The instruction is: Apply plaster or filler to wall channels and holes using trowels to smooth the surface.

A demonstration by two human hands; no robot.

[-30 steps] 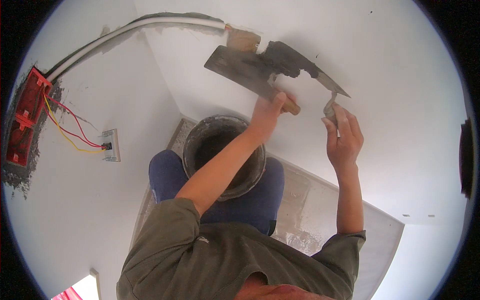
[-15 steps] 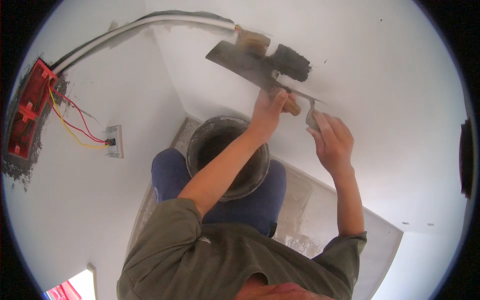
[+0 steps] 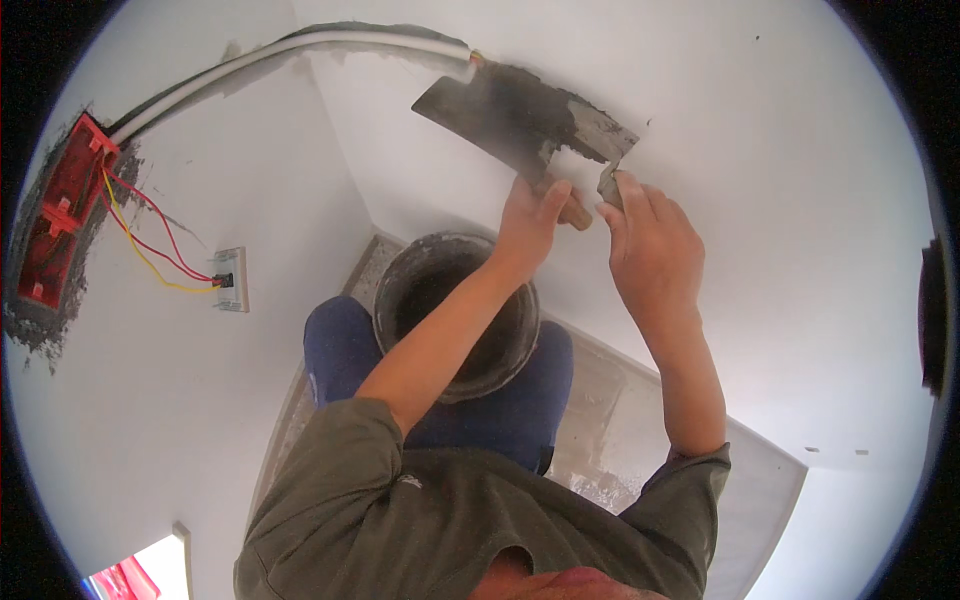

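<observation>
My left hand (image 3: 530,230) is wrapped round the wooden handle of a flat plastering trowel (image 3: 455,110), its dark blade slanting up and left close to the wall. Against the wall beyond it, my right hand (image 3: 655,240) grips a second trowel, whose mortar-crusted handle (image 3: 609,186) shows by my fingers. That trowel's grey, smeared blade (image 3: 603,130) overlaps the first blade from my view, so where one ends and the other begins is hard to make out. Dark mortar (image 3: 535,105) shows between them, near the end of a white conduit (image 3: 380,38).
A mortar-stained bucket (image 3: 515,370) stands between my knees. On the left wall, red electrical boxes (image 3: 60,215) sit in a rough recess, with red and yellow wires (image 3: 150,260) running to a white switch plate (image 3: 231,280). Bare floor (image 3: 600,410) shows near the wall's foot.
My right hand has moved up and slightly left, bringing its trowel from edge-on to face-on over the brown and dark patches. My left hand has hardly moved.
</observation>
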